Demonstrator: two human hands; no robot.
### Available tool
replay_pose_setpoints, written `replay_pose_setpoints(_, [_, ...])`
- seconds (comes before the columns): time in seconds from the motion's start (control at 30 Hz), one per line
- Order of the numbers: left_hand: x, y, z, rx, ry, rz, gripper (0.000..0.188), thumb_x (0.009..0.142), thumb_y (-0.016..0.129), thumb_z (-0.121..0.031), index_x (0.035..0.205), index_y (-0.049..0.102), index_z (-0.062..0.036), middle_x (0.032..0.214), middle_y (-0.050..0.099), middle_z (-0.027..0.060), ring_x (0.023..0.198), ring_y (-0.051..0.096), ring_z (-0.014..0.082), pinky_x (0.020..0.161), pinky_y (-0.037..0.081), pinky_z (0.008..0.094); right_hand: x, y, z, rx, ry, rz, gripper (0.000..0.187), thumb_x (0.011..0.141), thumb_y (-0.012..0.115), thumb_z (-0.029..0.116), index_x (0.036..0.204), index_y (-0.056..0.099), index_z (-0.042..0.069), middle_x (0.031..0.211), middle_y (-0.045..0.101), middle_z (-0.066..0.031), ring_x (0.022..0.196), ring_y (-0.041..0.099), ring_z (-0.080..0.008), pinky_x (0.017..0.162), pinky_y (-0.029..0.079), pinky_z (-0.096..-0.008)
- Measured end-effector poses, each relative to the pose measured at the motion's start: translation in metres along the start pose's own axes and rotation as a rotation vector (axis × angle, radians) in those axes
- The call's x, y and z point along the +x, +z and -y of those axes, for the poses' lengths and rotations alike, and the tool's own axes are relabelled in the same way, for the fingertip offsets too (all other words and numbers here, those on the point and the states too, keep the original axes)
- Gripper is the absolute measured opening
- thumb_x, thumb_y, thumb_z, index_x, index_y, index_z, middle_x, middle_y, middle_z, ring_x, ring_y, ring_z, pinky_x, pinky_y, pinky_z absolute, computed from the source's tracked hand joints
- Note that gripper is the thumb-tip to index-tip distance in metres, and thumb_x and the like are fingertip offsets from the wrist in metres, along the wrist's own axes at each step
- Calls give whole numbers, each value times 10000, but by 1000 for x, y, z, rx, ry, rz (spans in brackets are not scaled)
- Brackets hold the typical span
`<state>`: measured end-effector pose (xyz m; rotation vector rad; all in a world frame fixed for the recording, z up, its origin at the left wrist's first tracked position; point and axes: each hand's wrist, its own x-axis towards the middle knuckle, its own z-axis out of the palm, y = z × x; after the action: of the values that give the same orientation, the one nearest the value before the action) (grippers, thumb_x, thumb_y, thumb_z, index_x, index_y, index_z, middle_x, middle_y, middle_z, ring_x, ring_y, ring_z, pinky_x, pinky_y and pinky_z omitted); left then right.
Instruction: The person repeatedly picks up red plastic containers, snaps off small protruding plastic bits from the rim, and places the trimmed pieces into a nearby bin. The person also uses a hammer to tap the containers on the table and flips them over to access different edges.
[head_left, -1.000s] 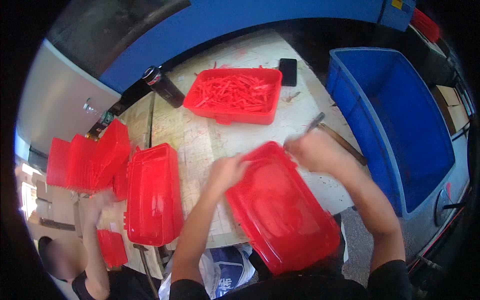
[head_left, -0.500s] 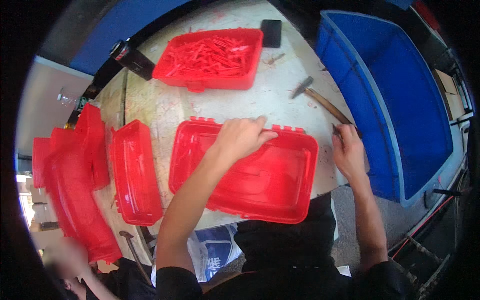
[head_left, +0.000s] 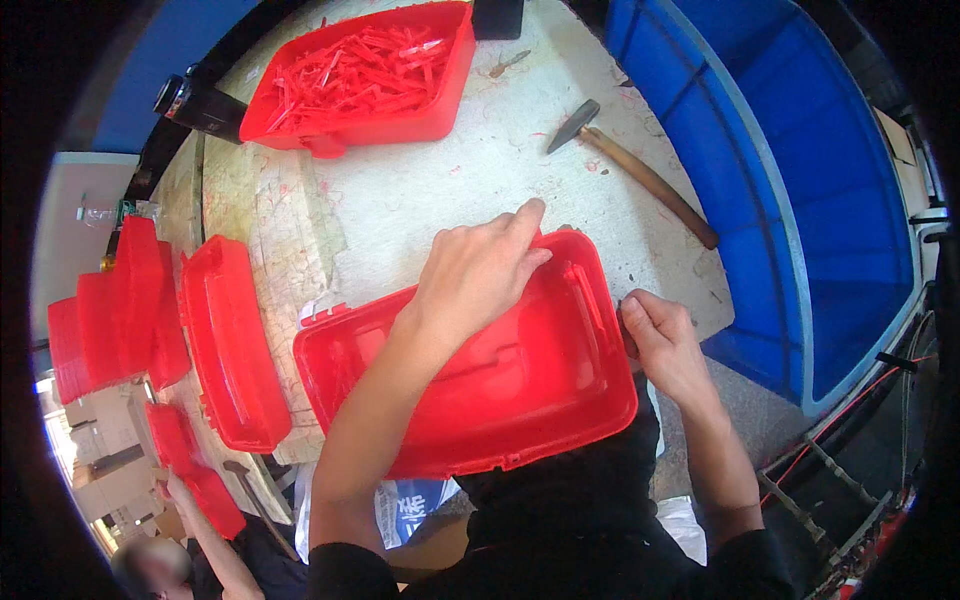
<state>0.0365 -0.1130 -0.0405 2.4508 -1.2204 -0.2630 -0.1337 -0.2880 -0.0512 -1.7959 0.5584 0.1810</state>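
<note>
A shallow red plastic box (head_left: 500, 370) sits at the near edge of the table in front of me, slightly turned, its inside facing up. My left hand (head_left: 480, 265) reaches across it and grips the far rim, with the index finger stretched along the edge. At the box's right wall is my right hand (head_left: 665, 335), closed around a small dark object mostly hidden by the fingers. Further back, a hammer (head_left: 640, 180) with a wooden handle lies on the table.
A red box of red plastic strips (head_left: 360, 75) stands at the back, beside a dark bottle (head_left: 200, 108). A large blue bin (head_left: 800, 200) borders the right side. Leftward are another red box (head_left: 235, 345) and stacked red parts (head_left: 120, 310). A co-worker's arm (head_left: 215, 540) shows lower left.
The box has turned counterclockwise under my left hand. My right hand has come from beside the hammer handle to the box's right wall. At lower left, the co-worker's red parts have shifted.
</note>
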Motion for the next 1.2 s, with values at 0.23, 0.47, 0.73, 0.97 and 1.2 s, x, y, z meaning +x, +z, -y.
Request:
replay_pose_setpoints(0.23, [-1, 8, 3, 32, 17, -70, 304, 884, 706, -222, 1122, 622, -54, 896, 714, 158, 728, 691, 364, 620, 552, 448, 19, -1, 5, 22, 15, 55, 362, 1059, 454, 237, 822, 579, -7, 638, 543, -53, 599, 500, -139, 568, 417, -323])
replay_pose_setpoints(0.47, [0, 8, -4, 73, -41, -78, 279, 875, 705, -224, 1098, 623, -78, 884, 706, 139, 714, 689, 369, 600, 553, 458, 16, 0, 5, -27, 41, 55, 367, 1060, 474, 261, 826, 580, 0, 637, 537, -43, 607, 491, -130, 567, 413, -318])
replay_pose_setpoints(0.73, [-2, 11, -4, 84, -47, -99, 255, 884, 692, -230, 1082, 620, -86, 892, 703, 133, 715, 688, 373, 602, 557, 460, -5, -6, -6, -8, 46, 112, 349, 1056, 481, 231, 821, 578, -7, 642, 553, -53, 594, 500, -128, 567, 422, -317])
replay_pose_setpoints(0.97, [-1, 8, -1, 69, -34, -96, 249, 893, 693, -257, 1047, 616, -78, 891, 709, 134, 714, 692, 364, 601, 546, 457, -33, -8, -19, -23, 258, 108, 301, 1055, 480, 206, 847, 588, 17, 660, 563, -36, 604, 531, -118, 579, 444, -304])
replay_pose_setpoints(1.2, [9, -3, -7, 138, -21, -66, 355, 829, 760, -343, 989, 604, -68, 738, 696, 134, 721, 691, 370, 608, 527, 466, 1, -2, -2, 120, -33, 39, 274, 1056, 484, 203, 905, 602, 6, 668, 567, -24, 592, 524, -101, 554, 434, -288])
